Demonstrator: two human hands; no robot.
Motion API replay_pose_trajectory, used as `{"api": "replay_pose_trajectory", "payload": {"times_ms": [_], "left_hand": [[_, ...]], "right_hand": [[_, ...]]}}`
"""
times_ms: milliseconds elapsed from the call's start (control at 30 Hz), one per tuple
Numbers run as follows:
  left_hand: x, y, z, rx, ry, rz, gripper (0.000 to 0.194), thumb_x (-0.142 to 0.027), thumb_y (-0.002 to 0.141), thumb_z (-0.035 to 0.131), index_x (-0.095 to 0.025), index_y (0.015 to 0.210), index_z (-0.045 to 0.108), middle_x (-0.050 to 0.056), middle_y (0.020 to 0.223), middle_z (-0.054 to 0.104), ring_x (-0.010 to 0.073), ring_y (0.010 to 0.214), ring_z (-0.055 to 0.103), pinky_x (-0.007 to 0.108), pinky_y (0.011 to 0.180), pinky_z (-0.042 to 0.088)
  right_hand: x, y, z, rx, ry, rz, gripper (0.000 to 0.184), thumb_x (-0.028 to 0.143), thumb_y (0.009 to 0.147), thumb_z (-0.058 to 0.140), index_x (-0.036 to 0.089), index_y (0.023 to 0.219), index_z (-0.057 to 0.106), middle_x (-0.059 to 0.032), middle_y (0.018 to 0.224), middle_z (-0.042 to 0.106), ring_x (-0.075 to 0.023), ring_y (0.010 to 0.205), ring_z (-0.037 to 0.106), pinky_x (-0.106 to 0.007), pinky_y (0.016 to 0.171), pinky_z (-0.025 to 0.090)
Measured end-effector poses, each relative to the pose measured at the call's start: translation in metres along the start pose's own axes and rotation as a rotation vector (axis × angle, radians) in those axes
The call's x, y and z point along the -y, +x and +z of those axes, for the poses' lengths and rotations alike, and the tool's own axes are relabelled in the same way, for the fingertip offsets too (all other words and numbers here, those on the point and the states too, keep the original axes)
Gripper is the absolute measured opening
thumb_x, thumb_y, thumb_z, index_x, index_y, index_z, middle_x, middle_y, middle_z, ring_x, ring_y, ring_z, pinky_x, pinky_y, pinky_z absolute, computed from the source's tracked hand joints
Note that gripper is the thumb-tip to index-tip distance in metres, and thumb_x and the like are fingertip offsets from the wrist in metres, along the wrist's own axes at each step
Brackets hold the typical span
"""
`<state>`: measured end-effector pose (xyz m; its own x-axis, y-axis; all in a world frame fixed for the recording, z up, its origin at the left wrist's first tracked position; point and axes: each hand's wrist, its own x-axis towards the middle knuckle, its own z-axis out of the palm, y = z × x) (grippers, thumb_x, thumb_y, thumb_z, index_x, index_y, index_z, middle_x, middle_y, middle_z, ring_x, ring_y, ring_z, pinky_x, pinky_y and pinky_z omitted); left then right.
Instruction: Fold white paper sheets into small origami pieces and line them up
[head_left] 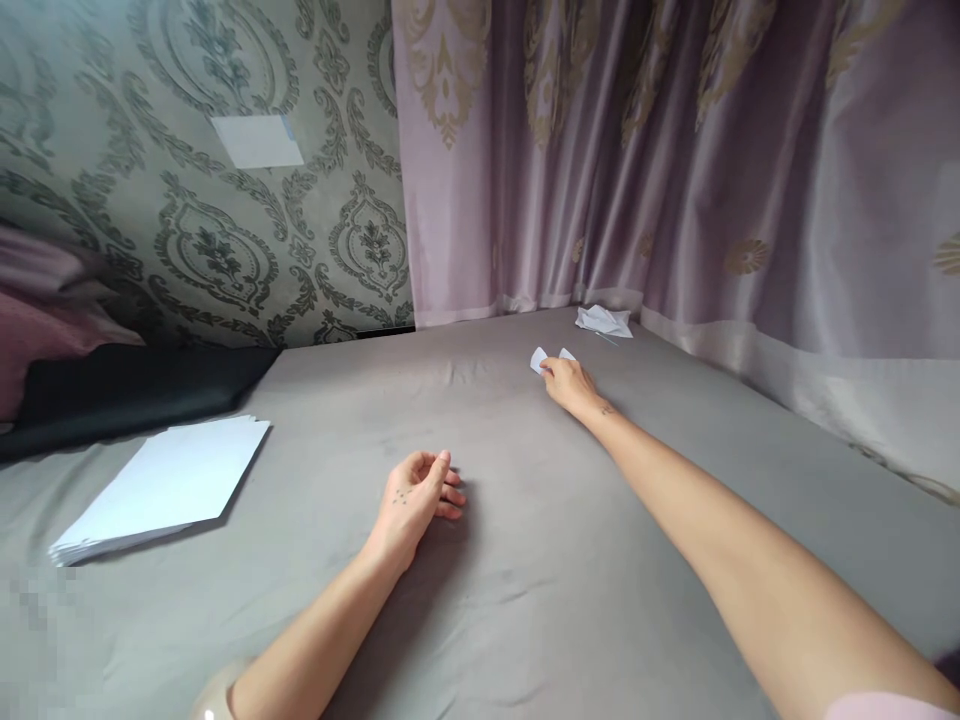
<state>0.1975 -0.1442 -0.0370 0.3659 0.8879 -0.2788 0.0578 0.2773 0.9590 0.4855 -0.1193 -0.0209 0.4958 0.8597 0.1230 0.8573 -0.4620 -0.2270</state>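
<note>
A pale pink sleeve edge showed on the person's right arm, a pale beige cuff or band on the left, I couldn't tell which. Small dark dots marked the left hand; a small dark marking sat at the right wrist.

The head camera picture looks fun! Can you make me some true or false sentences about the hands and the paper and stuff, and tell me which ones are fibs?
1. The right hand has a small white paper at its fingers. True.
2. The left hand reaches farther forward than the right hand. False: the right hand reaches farther.
3. A stack of white paper lies on the grey sheet. True.
4. That stack lies to the right of both hands. False: it lies to the left of both.
5. A little heap of white papers lies beyond the right hand. True.
6. The curtain is plain green. False: it is purple with gold patterns.
</note>
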Motion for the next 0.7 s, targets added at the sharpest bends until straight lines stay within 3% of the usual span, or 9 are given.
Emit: {"api": "replay_pose_trajectory", "payload": {"times_ms": [267, 400, 500, 700], "left_hand": [[-0.001, 0.0, 0.0, 0.01, 0.002, -0.002, 0.038, -0.048, 0.077, 0.067, -0.013, 0.086, 0.055, 0.003, 0.075, 0.06, 0.0114, 0.055, 0.061, 0.024, 0.049, 0.052], [0.0, 0.0, -0.001, 0.019, 0.001, 0.004, 0.038, -0.048, 0.078, 0.066, -0.013, 0.086, 0.055, 0.003, 0.075, 0.061, 0.0111, 0.055, 0.061, 0.024, 0.049, 0.052], [0.002, 0.0, -0.001, 0.024, -0.001, 0.006, 0.037, -0.047, 0.078, 0.066, -0.013, 0.085, 0.055, 0.003, 0.075, 0.061, 0.0115, 0.055, 0.062, 0.024, 0.048, 0.052], [-0.005, 0.003, -0.008, 0.049, 0.002, 0.013, 0.032, -0.041, 0.074, 0.07, -0.013, 0.083, 0.057, 0.006, 0.077, 0.065, 0.012, 0.057, 0.062, 0.023, 0.051, 0.052]], "right_hand": [[0.001, 0.004, -0.009, 0.061, -0.008, 0.018, 0.034, 0.023, 0.093, 0.042, 0.023, 0.115, 0.067, -0.0123, 0.115, 0.067, -0.0254, 0.106, 0.062, -0.032, 0.085, 0.043], [0.004, -0.007, -0.018, 0.019, 0.004, 0.012, 0.037, 0.025, 0.093, 0.041, 0.02, 0.123, 0.062, -0.0154, 0.118, 0.065, -0.028, 0.108, 0.061, -0.035, 0.085, 0.044], [0.018, -0.036, -0.022, -0.013, 0.028, -0.045, 0.039, 0.025, 0.095, 0.036, 0.017, 0.125, 0.059, -0.0171, 0.114, 0.066, -0.0265, 0.106, 0.061, -0.034, 0.085, 0.044], [0.058, -0.138, -0.002, 0.115, 0.137, -0.404, 0.024, 0.029, 0.093, 0.047, 0.028, 0.106, 0.067, -0.0009, 0.102, 0.07, -0.0149, 0.095, 0.064, -0.023, 0.08, 0.044]]}}
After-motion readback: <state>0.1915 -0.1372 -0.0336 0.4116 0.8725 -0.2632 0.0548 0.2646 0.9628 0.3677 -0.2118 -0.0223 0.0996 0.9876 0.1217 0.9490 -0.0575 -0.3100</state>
